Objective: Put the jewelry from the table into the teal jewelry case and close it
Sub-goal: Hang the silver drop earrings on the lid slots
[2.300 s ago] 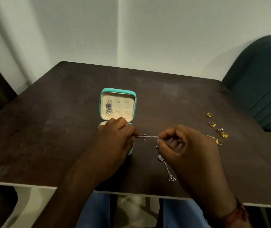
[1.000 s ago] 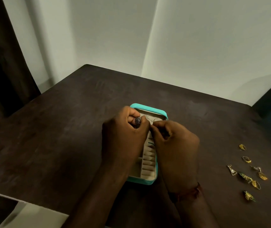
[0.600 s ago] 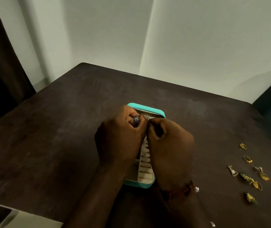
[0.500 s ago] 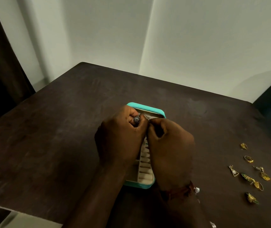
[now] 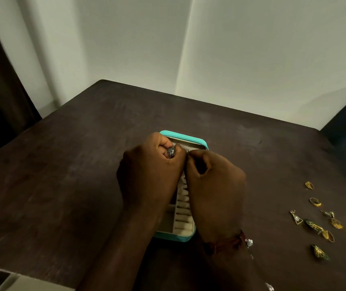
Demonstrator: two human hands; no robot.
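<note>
Largely hidden under both hands, the open teal jewelry case (image 5: 174, 238) shows cream ring rolls (image 5: 183, 204); left hand (image 5: 151, 175) pinches a silver pendant (image 5: 171, 152), right hand (image 5: 214, 185) seemingly its chain (image 5: 183, 147), over the lid

One teal case (image 5: 183, 238), one silver chain (image 5: 249, 243) — eight loose pieces (image 5: 315, 201)

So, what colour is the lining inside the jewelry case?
Cream; the lining of the teal jewelry case shows best in the head view.
</note>
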